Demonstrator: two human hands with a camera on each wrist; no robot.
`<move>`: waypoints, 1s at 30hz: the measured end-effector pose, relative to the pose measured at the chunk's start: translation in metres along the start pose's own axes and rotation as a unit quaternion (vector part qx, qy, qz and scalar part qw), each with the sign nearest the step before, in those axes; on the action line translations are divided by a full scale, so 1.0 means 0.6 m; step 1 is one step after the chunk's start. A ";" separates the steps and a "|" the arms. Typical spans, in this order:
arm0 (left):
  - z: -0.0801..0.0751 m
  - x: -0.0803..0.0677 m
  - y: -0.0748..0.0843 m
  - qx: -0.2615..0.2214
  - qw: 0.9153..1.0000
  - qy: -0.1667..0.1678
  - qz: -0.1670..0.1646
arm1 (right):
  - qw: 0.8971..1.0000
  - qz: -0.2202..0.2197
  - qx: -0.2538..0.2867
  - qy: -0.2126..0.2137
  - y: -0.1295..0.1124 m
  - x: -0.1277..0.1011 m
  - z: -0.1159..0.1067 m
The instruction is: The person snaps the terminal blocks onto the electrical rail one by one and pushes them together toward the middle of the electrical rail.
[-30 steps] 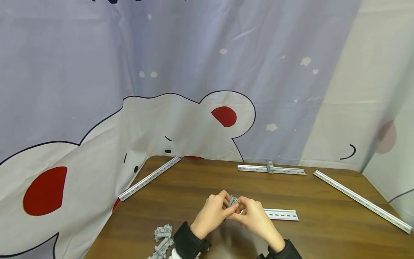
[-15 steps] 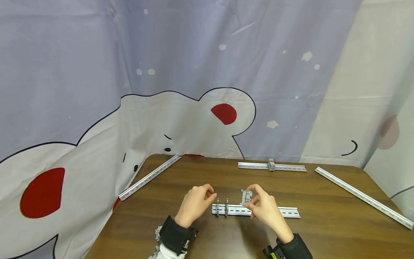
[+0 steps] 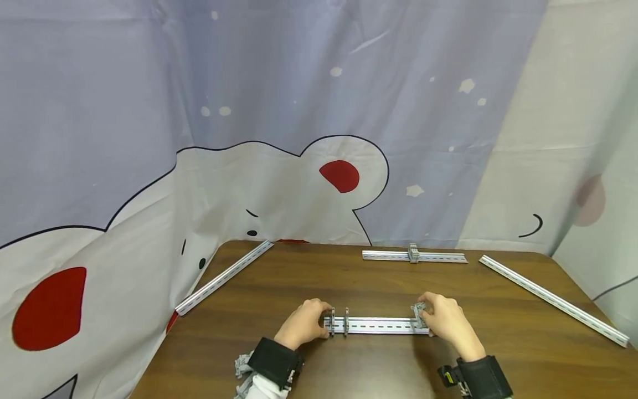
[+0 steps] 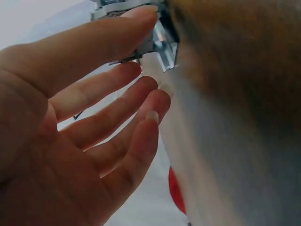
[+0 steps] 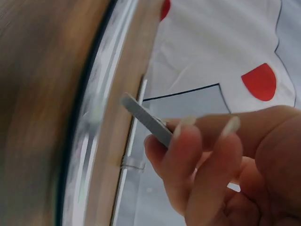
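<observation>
A slotted metal DIN rail [image 3: 381, 326] lies crosswise before me. Two thin grey terminal blocks [image 3: 346, 322] stand upright on its left part. My left hand [image 3: 304, 322] grips the rail's left end, thumb in front and index finger behind, close against the outer block. In the left wrist view the thumb [image 4: 117, 33] covers part of that block, and the other fingers stay loosely bent. My right hand [image 3: 451, 321] pinches another grey terminal block [image 3: 417, 313] at the rail's right end. The right wrist view shows this block [image 5: 146, 120] edge-on; whether it touches the rail is unclear.
A rail [image 3: 413, 256] with grey blocks on it lies at the back. Slanted rails lie at the left [image 3: 224, 279] and right [image 3: 553, 301]. Several loose grey blocks [image 3: 242, 367] lie partly behind my left sleeve. A printed curtain [image 3: 279, 188] hangs behind the table.
My hands have moved apart: the left onto the rail's left end, the right, carrying the terminal block, to the right end. A second ago both hands held that block together.
</observation>
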State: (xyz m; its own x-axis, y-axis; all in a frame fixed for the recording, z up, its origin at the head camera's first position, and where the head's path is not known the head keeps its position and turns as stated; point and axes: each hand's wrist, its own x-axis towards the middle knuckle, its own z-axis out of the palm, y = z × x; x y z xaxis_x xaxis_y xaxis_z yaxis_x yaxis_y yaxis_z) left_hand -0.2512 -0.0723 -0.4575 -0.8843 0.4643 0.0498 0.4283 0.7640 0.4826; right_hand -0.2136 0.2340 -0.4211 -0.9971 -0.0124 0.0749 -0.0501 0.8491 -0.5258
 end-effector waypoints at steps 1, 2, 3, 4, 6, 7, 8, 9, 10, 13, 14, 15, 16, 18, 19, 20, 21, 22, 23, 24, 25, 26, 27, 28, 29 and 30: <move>0.002 -0.001 -0.001 0.002 1.000 0.001 0.003 | 1.000 0.002 -0.004 -0.005 0.005 -0.001 0.000; 0.003 -0.001 -0.003 0.004 1.000 0.003 0.008 | 1.000 0.002 -0.009 -0.008 0.009 0.000 0.000; 0.005 -0.002 -0.005 0.008 1.000 0.005 0.010 | 1.000 0.001 -0.014 -0.009 0.012 0.000 0.000; 0.005 -0.002 -0.006 0.009 1.000 0.006 0.012 | 1.000 -0.001 -0.017 -0.009 0.014 0.001 0.001; 0.005 -0.002 -0.009 0.013 1.000 0.009 0.017 | 1.000 -0.003 -0.026 -0.007 0.017 0.003 0.002; 0.005 -0.002 -0.010 0.015 1.000 0.010 0.018 | 0.999 -0.003 -0.032 -0.005 0.018 0.004 0.002; 0.005 -0.001 -0.011 0.016 1.000 0.011 0.022 | 0.999 -0.005 -0.039 0.000 0.018 0.006 0.002; 0.004 0.000 -0.012 0.016 1.000 0.012 0.023 | 0.999 -0.005 -0.044 0.004 0.018 0.007 0.002; 0.003 0.001 -0.012 0.016 0.999 0.015 0.027 | 0.999 -0.008 -0.051 0.010 0.017 0.009 0.002; 0.000 0.004 -0.014 0.022 0.999 0.026 0.036 | 0.998 -0.006 -0.061 0.021 0.015 0.014 0.002; -0.002 0.005 -0.014 0.023 0.999 0.030 0.039 | 0.998 -0.005 -0.061 0.023 0.014 0.016 0.003; -0.003 0.007 -0.014 0.024 0.998 0.032 0.039 | 0.998 -0.005 -0.060 0.025 0.013 0.017 0.003; -0.004 0.007 -0.013 0.025 0.998 0.033 0.039 | 0.998 -0.005 -0.059 0.026 0.013 0.018 0.003; -0.005 0.008 -0.012 0.025 0.998 0.034 0.039 | 0.998 -0.003 -0.058 0.029 0.012 0.018 0.004; -0.005 0.008 -0.012 0.023 0.998 0.034 0.039 | 0.998 -0.004 -0.059 0.030 0.012 0.018 0.004; -0.005 0.009 -0.012 0.022 0.998 0.036 0.040 | 0.998 -0.005 -0.061 0.032 0.013 0.016 0.005; -0.004 0.009 -0.011 0.019 0.998 0.036 0.039 | 0.998 -0.005 -0.063 0.032 0.013 0.015 0.006; -0.003 0.009 -0.011 0.017 0.998 0.038 0.040 | 0.997 -0.005 -0.064 0.031 0.014 0.015 0.007; -0.001 0.009 -0.012 0.015 0.998 0.039 0.041 | 0.997 -0.005 -0.065 0.030 0.016 0.014 0.008; 0.001 0.009 -0.012 0.011 0.998 0.041 0.042 | 0.997 -0.004 -0.065 0.028 0.017 0.013 0.009; 0.003 0.009 -0.013 0.009 0.998 0.041 0.041 | 0.997 -0.004 -0.067 0.028 0.018 0.012 0.010; 0.006 0.010 -0.014 0.008 0.998 0.042 0.042 | 0.997 -0.001 -0.067 0.025 0.020 0.011 0.011; 0.008 0.009 -0.014 0.006 0.998 0.042 0.040 | 0.998 0.001 -0.066 0.024 0.022 0.011 0.012; 0.011 0.009 -0.016 0.005 0.998 0.043 0.040 | 0.997 0.003 -0.067 0.024 0.024 0.011 0.013; 0.013 0.008 -0.017 0.003 0.998 0.043 0.039 | 0.998 0.008 -0.066 0.021 0.025 0.011 0.015; 0.016 0.007 -0.018 0.001 0.998 0.044 0.038 | 0.998 0.012 -0.067 0.019 0.027 0.011 0.016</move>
State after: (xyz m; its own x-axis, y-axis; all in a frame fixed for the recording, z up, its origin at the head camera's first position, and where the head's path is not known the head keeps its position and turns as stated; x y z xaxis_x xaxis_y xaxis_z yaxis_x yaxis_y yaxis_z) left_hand -0.2576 -0.0743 -0.4708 -0.8620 0.4797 0.1639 0.4955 0.7288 0.4725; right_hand -0.2216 0.2423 -0.4373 -0.9948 0.0270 0.0977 -0.0156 0.9118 -0.4104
